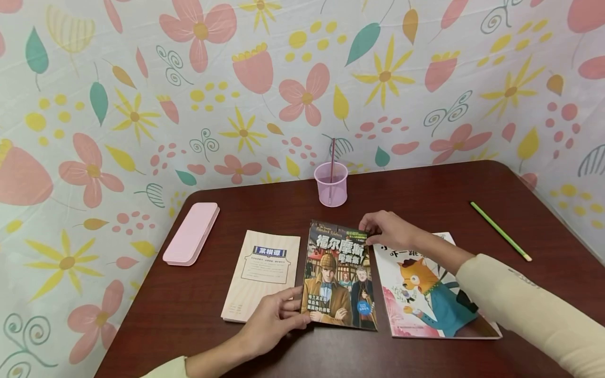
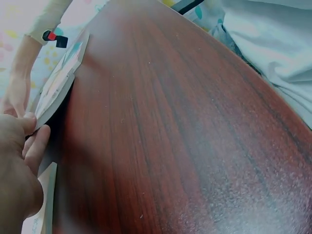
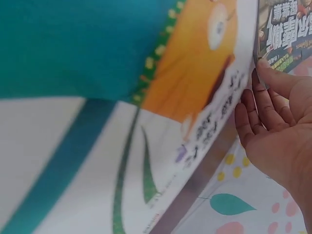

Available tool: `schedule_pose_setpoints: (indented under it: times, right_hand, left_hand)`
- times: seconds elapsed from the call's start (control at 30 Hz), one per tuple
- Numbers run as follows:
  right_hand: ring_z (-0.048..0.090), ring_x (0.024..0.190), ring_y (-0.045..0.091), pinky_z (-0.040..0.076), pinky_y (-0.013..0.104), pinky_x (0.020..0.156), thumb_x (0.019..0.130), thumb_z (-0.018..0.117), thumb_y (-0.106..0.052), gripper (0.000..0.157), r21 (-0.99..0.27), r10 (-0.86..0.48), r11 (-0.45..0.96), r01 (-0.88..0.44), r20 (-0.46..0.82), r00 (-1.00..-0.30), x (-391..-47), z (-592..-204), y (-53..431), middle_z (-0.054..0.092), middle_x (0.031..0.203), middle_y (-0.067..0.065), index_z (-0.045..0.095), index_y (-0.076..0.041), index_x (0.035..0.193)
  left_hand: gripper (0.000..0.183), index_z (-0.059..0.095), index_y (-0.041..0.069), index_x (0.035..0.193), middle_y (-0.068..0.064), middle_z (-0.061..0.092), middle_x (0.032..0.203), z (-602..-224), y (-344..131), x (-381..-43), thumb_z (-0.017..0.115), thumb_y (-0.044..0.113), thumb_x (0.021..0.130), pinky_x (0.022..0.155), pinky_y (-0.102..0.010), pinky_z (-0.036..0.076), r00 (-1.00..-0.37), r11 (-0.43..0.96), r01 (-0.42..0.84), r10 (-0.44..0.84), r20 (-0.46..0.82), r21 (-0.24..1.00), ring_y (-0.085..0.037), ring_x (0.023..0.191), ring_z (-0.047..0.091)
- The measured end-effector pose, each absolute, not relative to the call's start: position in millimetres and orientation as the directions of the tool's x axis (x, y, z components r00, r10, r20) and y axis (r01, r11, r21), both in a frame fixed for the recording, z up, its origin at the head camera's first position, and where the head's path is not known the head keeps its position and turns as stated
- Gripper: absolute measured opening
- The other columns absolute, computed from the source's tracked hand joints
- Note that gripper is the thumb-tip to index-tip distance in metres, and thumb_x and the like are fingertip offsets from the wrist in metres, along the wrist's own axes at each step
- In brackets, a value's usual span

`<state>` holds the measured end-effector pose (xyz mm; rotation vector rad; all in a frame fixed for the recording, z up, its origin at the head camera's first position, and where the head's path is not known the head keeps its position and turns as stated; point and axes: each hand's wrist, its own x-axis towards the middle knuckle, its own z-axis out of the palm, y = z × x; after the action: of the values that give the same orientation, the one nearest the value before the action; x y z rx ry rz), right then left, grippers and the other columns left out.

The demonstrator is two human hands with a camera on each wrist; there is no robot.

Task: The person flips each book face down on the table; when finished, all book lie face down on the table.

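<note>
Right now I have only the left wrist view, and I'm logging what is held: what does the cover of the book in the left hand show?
Observer: The book has a man in a brown hat on its cover.
Operator: Where on it are the other hand's fingers? I can't make them out.
Observer: The right hand pinches its far right corner.
Operator: Does anything stand beyond it?
Observer: Yes, a pink cup near the table's far edge.
</note>
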<state>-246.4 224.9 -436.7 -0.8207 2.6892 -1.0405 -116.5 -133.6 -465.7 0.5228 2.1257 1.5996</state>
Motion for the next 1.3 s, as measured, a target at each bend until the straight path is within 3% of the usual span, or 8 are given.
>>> schedule_pose_setpoints:
  times: [0.2, 0.43, 0.6, 0.7, 0.8, 0.93, 1.1, 1.3]
  right_hand:
    - [0.067, 0.092, 0.022, 0.059, 0.039, 0.081, 0.095, 0.075, 0.004, 0.018, -0.649, -0.518, 0.605, -0.460, 0.118, -0.847, -252, -419, 225, 0.072, 0.102, 0.006, 0.070, -0.001, 0.112]
    - [0.069, 0.085, 0.024, 0.060, 0.038, 0.076, 0.094, 0.076, 0.006, 0.016, -0.709, -0.489, 0.549, -0.442, 0.156, -0.858, -255, -397, 229, 0.070, 0.095, 0.007, 0.068, -0.002, 0.105]
    - [0.070, 0.080, 0.029, 0.061, 0.032, 0.073, 0.096, 0.072, 0.009, 0.014, -0.824, -0.455, 0.446, -0.349, 0.127, -0.881, -257, -380, 229, 0.069, 0.094, 0.014, 0.065, 0.001, 0.105]
    - [0.074, 0.085, 0.023, 0.061, 0.028, 0.076, 0.096, 0.073, 0.008, 0.014, -0.847, -0.431, 0.420, -0.325, 0.129, -0.893, -257, -371, 229, 0.071, 0.098, 0.017, 0.066, 0.002, 0.106]
    - [0.077, 0.091, 0.019, 0.061, 0.026, 0.080, 0.096, 0.073, 0.007, 0.013, -0.868, -0.406, 0.396, -0.300, 0.127, -0.905, -256, -363, 230, 0.073, 0.102, 0.019, 0.067, 0.004, 0.106]
    - [0.077, 0.091, 0.017, 0.062, 0.028, 0.084, 0.096, 0.073, 0.006, 0.010, -0.895, -0.362, 0.351, -0.276, 0.142, -0.921, -254, -359, 230, 0.073, 0.103, 0.019, 0.070, 0.005, 0.106]
    - [0.076, 0.092, 0.018, 0.062, 0.030, 0.087, 0.097, 0.075, 0.001, 0.012, -0.910, -0.318, 0.324, -0.257, 0.151, -0.936, -248, -359, 229, 0.073, 0.106, 0.014, 0.072, 0.004, 0.108]
    - [0.071, 0.104, 0.022, 0.058, 0.027, 0.090, 0.097, 0.080, -0.013, 0.021, -0.918, -0.268, 0.364, -0.156, 0.057, -0.962, -242, -367, 231, 0.078, 0.111, 0.010, 0.078, -0.002, 0.115]
  left_hand:
    - [0.056, 0.047, -0.015, 0.150, -0.022, 0.078, 0.111, -453, -138, -119, 0.070, 0.003, 0.102, 0.075, -0.036, 0.065, -0.855, 0.247, 0.064, 0.513, -0.075, 0.967, -0.034, 0.088, 0.079]
    - [0.041, 0.059, -0.015, 0.140, -0.024, 0.077, 0.111, -438, -146, -134, 0.067, -0.002, 0.102, 0.081, -0.037, 0.064, -0.900, 0.230, 0.185, 0.430, 0.071, 0.955, -0.043, 0.096, 0.077]
    - [0.036, 0.062, -0.016, 0.136, -0.025, 0.077, 0.109, -428, -152, -142, 0.064, -0.007, 0.102, 0.082, -0.035, 0.063, -0.929, 0.219, 0.247, 0.331, 0.167, 0.944, -0.040, 0.097, 0.077]
    - [0.032, 0.067, -0.013, 0.132, -0.023, 0.077, 0.108, -421, -154, -145, 0.066, -0.008, 0.101, 0.082, -0.038, 0.063, -0.933, 0.221, 0.286, 0.285, 0.219, 0.932, -0.040, 0.097, 0.077]
    - [0.028, 0.074, -0.006, 0.127, -0.016, 0.079, 0.107, -415, -157, -148, 0.070, -0.004, 0.099, 0.082, -0.037, 0.064, -0.918, 0.264, 0.368, 0.257, 0.303, 0.891, -0.030, 0.095, 0.078]
    - [0.028, 0.080, 0.008, 0.123, -0.002, 0.080, 0.111, -409, -161, -152, 0.077, 0.002, 0.096, 0.086, -0.027, 0.061, -0.879, 0.330, 0.475, 0.230, 0.419, 0.816, -0.014, 0.102, 0.076]
    - [0.030, 0.082, 0.011, 0.122, 0.002, 0.079, 0.118, -409, -164, -153, 0.078, 0.000, 0.094, 0.090, -0.024, 0.059, -0.850, 0.329, 0.526, 0.199, 0.487, 0.784, -0.016, 0.111, 0.074]
    - [0.029, 0.082, 0.012, 0.121, -0.001, 0.078, 0.119, -417, -164, -150, 0.078, 0.000, 0.094, 0.097, -0.027, 0.056, -0.878, 0.266, 0.479, 0.146, 0.456, 0.837, -0.017, 0.116, 0.072]
